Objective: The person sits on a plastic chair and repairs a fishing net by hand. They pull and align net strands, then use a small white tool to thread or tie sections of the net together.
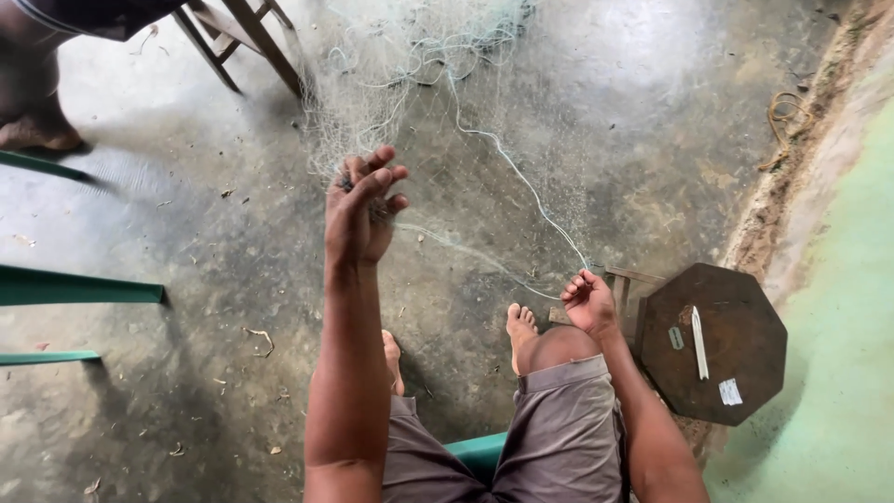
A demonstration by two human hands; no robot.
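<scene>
Overhead, the left hand [363,210] is raised with fingers bunched loosely around a gather of the fine fishing net [391,84], which spreads away over the concrete floor [652,112] toward a wooden chair leg [265,42]. Lower down, the right hand [589,303] is curled closed, pinching the net's pale cord [521,177] near the knee, just beside a dark octagonal stool [736,345].
</scene>
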